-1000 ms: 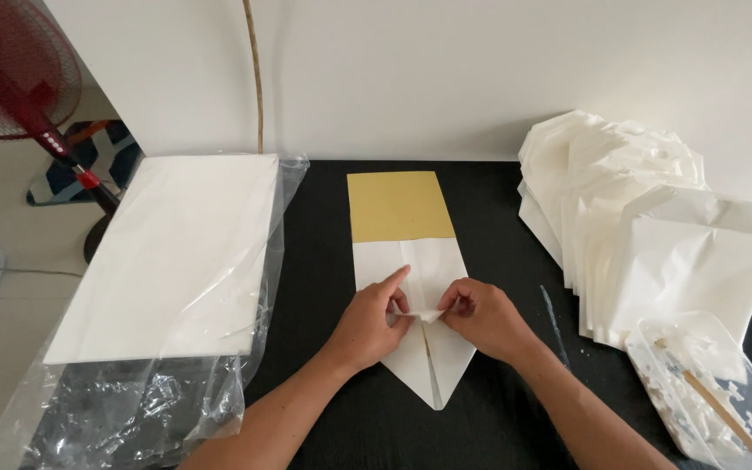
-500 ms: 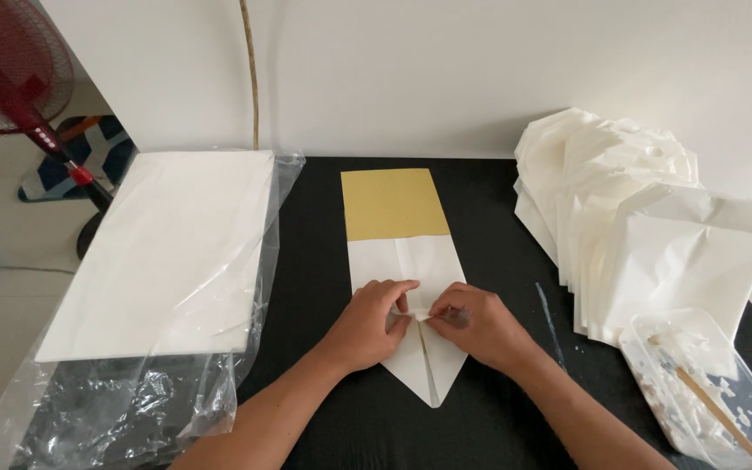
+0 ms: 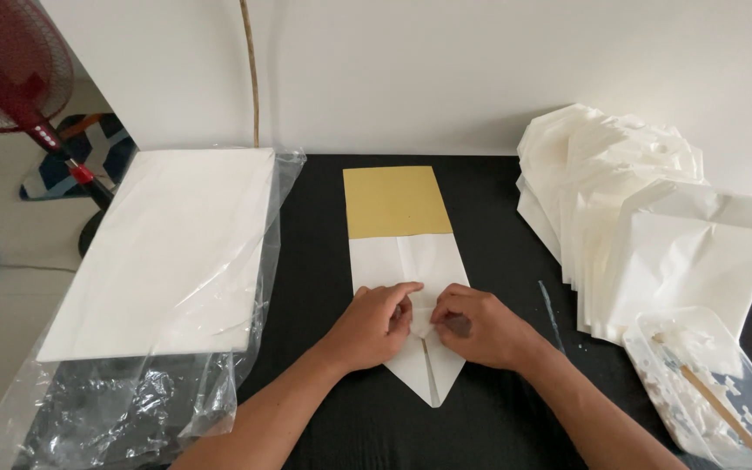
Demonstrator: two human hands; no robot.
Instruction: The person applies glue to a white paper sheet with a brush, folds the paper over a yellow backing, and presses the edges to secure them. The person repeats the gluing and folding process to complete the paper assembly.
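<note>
A long white paper piece [image 3: 411, 261] lies on the black table [image 3: 498, 200], folded to a point at its near end, with a mustard-yellow panel [image 3: 396, 201] at its far end. My left hand [image 3: 378, 324] and my right hand [image 3: 477, 325] rest side by side on the paper's lower middle. Both pinch a small folded flap [image 3: 424, 328] between their fingertips at the centre seam. The hands hide most of that flap.
A stack of white sheets in a clear plastic wrapper [image 3: 171, 248] lies at the left. A pile of folded white paper pieces [image 3: 654, 218] stands at the right. A clear tray with white paste and a wooden stick [image 3: 711, 396] sits near right. A red fan [image 3: 10, 70] stands far left.
Both hands have drawn closer together on the paper's centre seam, fingertips now meeting over the small flap. The view has shifted slightly.
</note>
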